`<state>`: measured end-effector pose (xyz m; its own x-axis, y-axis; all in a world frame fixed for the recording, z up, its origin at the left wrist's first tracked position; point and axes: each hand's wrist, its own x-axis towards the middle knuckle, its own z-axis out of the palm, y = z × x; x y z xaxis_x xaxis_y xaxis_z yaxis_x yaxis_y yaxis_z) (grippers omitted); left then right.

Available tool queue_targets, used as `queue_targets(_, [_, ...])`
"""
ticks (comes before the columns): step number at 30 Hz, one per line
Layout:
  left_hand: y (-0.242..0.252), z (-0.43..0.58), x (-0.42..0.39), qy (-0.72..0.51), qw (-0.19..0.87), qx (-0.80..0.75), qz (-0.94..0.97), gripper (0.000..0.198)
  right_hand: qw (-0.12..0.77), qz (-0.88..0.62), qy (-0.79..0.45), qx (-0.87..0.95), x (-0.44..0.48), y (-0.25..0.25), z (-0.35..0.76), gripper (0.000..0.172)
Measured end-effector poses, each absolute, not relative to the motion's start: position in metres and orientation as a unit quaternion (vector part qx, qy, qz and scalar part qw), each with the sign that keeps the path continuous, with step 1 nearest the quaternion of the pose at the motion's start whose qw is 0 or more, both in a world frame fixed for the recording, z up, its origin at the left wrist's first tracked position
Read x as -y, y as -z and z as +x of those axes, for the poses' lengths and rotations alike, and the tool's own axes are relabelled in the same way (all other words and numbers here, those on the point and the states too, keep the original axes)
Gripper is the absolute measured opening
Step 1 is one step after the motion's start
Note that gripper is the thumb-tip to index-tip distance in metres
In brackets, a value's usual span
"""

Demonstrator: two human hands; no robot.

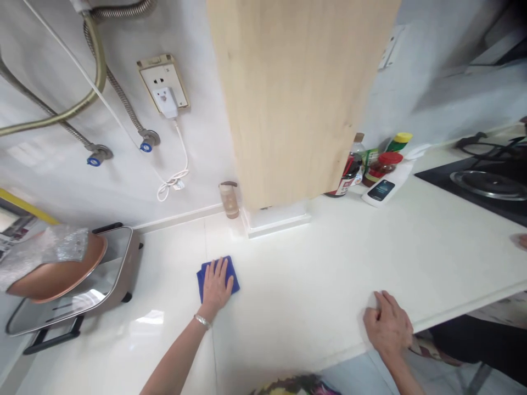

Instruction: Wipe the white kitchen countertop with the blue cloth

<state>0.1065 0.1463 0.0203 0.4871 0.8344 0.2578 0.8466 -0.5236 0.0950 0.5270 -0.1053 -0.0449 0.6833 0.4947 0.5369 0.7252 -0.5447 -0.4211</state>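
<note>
My left hand [217, 286] lies flat on a folded blue cloth [235, 272], fingers stretched out and slightly spread. The cloth rests on the white countertop [288, 296], its corners showing around the fingers. My right hand [387, 322] rests by the counter's front edge with the fingers curled in. Nothing shows in that hand, though its underside is hidden. A small translucent cup-like container [229, 200] stands against the wall, beyond the cloth.
An electric pan [119, 274] holding a copper-coloured pan [61, 277] stands at left. A wooden cabinet [296, 99] hangs low over the counter. To its right are a white bottle [389, 184], a red-lidded jar [381, 167] and a cooktop [486, 186]. Another person's hand [522, 241] appears far right.
</note>
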Motion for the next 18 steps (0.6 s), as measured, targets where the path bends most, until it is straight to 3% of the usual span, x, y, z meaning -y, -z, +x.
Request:
queue_targets(10, [-0.024,0.069,-0.004,0.086,0.064,0.391,-0.914,0.069,0.305,-0.848,0.202,0.384,0.108,0.059,0.534,0.045])
queue_targets(18, [-0.031,-0.024,-0.012,0.069,0.046,0.397,-0.914,0.069,0.3,-0.851,0.202,0.381,0.111,0.058,0.534,0.045])
